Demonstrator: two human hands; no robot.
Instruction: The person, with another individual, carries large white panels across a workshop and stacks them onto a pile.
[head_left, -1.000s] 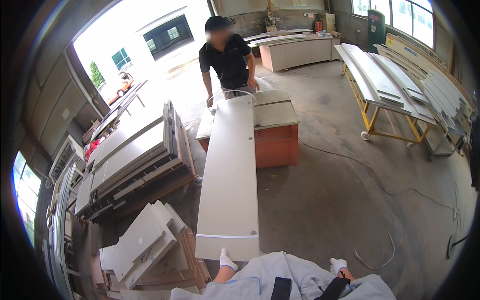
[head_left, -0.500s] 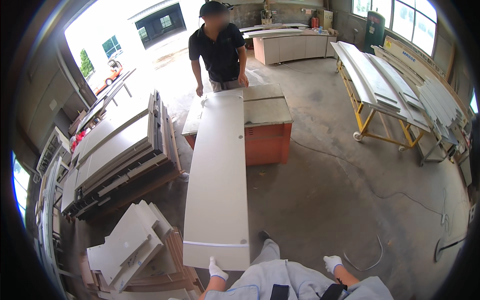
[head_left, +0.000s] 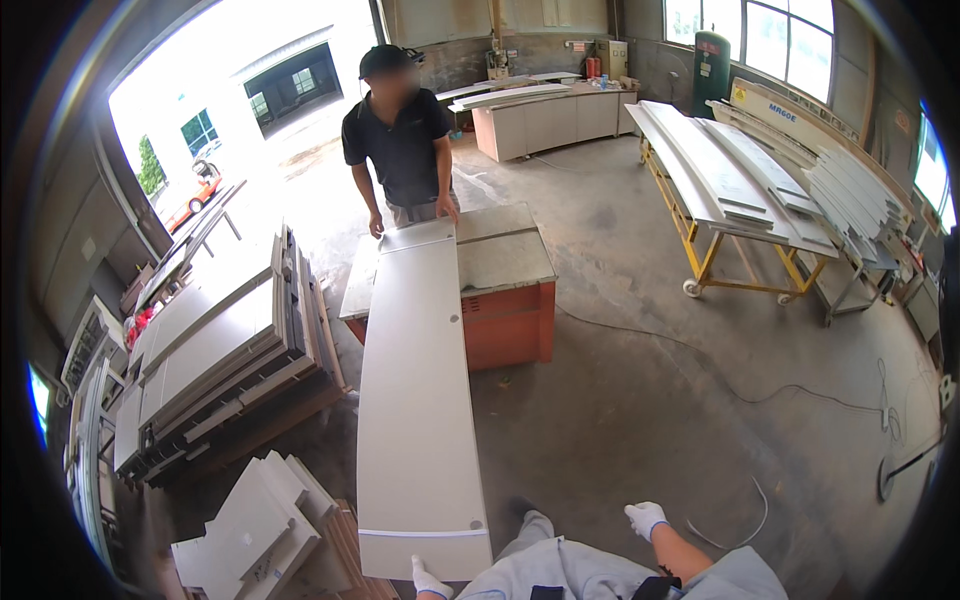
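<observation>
A long white panel [head_left: 415, 400] stretches away from me, with a pale band across each end and round grey spots near its right edge. My left hand [head_left: 428, 578], in a white glove, grips its near edge with the thumb on top; the fingers underneath are hidden. My right hand [head_left: 646, 518], also gloved, hangs out to the right of the panel, its fingers curled, with nothing visible in them. At the far end stands a co-worker [head_left: 405, 150] in a dark shirt, both hands by the panel's edge. That end rests over an orange metal-topped bench [head_left: 508, 325].
Stacked boards [head_left: 215, 340] stand at the left, and white offcuts [head_left: 255, 530] lie nearer me. A yellow-framed trolley [head_left: 715, 245] carries long panels on the right. A cable [head_left: 690, 345] crosses the floor. Behind are a cabinet [head_left: 550, 125] and a green tank [head_left: 711, 75].
My view has tilted upward, and the scene sits lower. The co-worker's hands now both lie near the panel's far end. My left hand stays at the near edge; my right remains apart.
</observation>
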